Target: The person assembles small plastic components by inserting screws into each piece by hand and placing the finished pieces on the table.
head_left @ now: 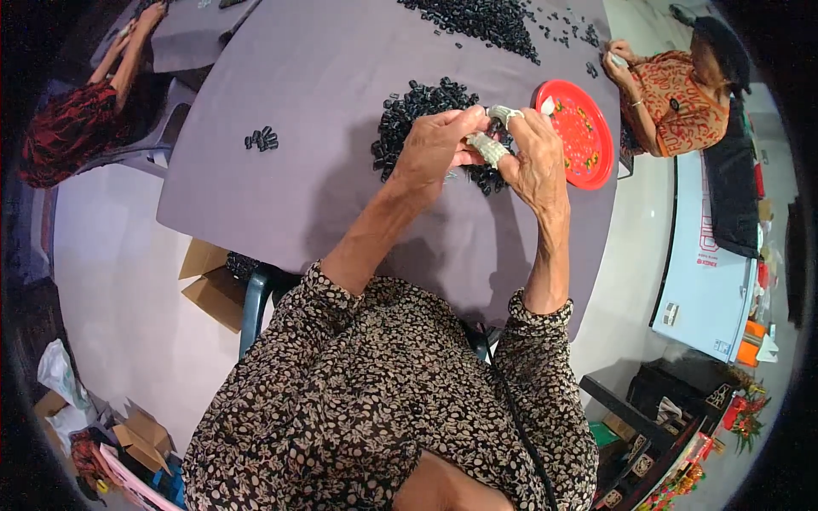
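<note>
Both my hands meet above a pile of small black plastic pieces (426, 98) on the cloth-covered table. My left hand (430, 149) is closed, its thumb and fingertips pinched together at the right hand's fingers. White wrapping covers the thumb and a finger of my right hand (538, 162), which is closed too. Whatever lies between the fingertips is too small and covered to make out. Just right of my right hand sits a round red plate (606, 140) with a coloured pattern. A small white thing (547, 106) shows at its left side.
A small cluster of black pieces (262, 139) lies to the left on the grey tablecloth (281, 77). Another large heap (481, 21) spreads at the far side. One person (682, 102) works at the right edge, another (72, 128) at the far left. An open cardboard box (213, 298) stands below.
</note>
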Available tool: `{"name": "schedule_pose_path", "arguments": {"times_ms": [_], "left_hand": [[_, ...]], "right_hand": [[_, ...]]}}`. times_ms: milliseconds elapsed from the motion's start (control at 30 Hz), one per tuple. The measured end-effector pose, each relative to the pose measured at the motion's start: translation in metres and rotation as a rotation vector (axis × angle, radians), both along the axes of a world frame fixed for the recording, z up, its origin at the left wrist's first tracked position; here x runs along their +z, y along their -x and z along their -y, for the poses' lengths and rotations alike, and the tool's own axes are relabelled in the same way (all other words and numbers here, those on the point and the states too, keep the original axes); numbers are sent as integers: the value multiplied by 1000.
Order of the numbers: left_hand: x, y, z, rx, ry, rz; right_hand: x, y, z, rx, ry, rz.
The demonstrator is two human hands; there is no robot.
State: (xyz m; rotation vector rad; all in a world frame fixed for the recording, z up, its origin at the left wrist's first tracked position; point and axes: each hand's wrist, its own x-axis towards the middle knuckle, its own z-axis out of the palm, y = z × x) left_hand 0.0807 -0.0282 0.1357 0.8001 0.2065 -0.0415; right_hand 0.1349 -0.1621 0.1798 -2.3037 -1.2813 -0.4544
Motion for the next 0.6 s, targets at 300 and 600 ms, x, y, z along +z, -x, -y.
{"name": "schedule_pose_path", "arguments": {"times_ms": [300, 600], "left_hand": [[-6, -4, -2, -26, -360, 69], [-9, -2, 3, 101, -485, 243]], "right_hand": [[-8, -1, 0, 5, 57, -56], [-6, 1, 5, -37, 183, 13]]}}
